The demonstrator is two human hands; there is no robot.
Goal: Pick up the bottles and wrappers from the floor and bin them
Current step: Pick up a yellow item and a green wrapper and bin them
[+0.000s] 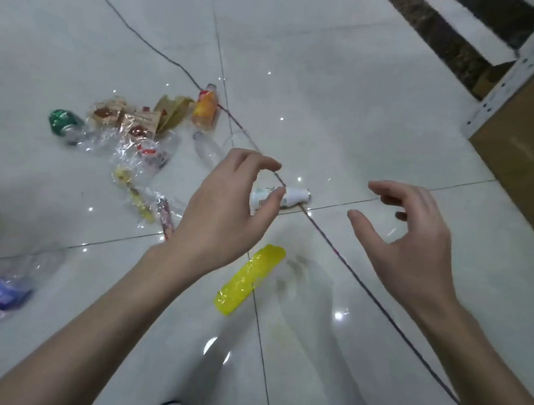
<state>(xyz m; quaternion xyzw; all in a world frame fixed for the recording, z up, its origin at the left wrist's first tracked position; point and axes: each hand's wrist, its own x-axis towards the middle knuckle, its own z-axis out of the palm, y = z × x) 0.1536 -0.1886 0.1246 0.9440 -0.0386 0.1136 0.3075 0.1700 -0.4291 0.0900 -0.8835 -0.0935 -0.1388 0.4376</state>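
Left hand [225, 218], right hand [416, 247], white bottle [295, 196] between

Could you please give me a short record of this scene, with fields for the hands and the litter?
left hand: empty, fingers loosely curled, overlapping the small white bottle in view
right hand: empty, fingers loosely curled
bottles on floor: green-labelled bottle, orange-labelled bottle, clear bottle, blue-labelled bottle
wrappers: yellow wrapper, pile of clear wrappers
other: thin cord, cardboard box
bin: not in view
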